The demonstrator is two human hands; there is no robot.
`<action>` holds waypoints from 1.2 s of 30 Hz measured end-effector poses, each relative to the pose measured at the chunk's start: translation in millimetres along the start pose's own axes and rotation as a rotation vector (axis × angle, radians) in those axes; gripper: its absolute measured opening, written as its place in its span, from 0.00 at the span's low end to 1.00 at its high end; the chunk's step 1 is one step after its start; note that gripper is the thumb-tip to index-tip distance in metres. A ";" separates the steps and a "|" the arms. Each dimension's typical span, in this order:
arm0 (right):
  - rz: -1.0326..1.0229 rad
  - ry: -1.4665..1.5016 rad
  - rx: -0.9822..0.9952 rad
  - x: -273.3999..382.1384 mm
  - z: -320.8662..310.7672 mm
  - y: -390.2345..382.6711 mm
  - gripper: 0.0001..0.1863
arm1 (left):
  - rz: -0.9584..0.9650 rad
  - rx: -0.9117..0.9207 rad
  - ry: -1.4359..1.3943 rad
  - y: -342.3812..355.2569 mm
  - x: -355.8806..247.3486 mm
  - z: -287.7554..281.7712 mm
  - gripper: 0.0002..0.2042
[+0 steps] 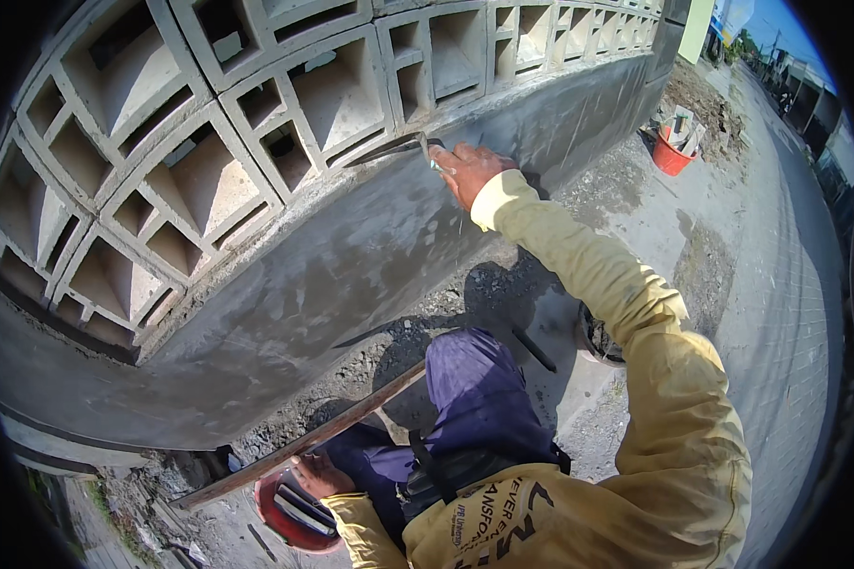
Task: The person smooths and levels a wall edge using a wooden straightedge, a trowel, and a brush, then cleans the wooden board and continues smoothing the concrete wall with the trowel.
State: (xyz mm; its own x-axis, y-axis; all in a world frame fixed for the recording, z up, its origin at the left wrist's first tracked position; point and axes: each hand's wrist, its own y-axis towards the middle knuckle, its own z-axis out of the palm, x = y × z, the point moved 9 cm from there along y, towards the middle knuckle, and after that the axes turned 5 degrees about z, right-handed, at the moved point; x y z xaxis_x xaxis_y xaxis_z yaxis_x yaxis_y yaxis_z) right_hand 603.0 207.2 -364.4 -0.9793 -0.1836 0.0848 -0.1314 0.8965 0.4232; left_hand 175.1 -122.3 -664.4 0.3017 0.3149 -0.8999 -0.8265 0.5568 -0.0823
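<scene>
My right hand (pixel 473 174) is stretched far out to the wall, its fingers wrapped round the handle of a trowel. The trowel's thin blade (pixel 381 152) lies along the narrow ledge where the smooth grey plaster (pixel 370 247) meets the pale openwork blocks (pixel 342 90). Low beside my bent leg, my left hand (pixel 320 474) is closed at a long wooden strip (pixel 304 442), which slants from my knee down to the left. Just under that hand stands a red bucket (pixel 268 503) with grey, flat-edged pieces in it.
Another red bucket (pixel 672 159) with pale offcuts stands farther along the wall. Beside my right arm is a dark bucket (pixel 600 339), partly hidden by the sleeve. A dark bar (pixel 534 349) lies on the ground near my knee. Rubble lines the wall's foot; a paved road (pixel 778 313) runs at right.
</scene>
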 end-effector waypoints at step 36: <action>0.324 0.176 0.079 -149.6 -65.3 17.8 0.21 | 0.000 0.047 0.071 17.7 26.4 -31.3 0.23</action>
State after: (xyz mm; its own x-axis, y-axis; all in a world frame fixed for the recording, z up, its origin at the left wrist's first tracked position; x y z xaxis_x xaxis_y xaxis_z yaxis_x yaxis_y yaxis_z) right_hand 757.2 224.3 -310.7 -0.9317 0.0542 0.3590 0.1626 0.9464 0.2789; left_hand 153.5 -128.2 -703.0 0.2661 0.2602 -0.9282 -0.8026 0.5931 -0.0638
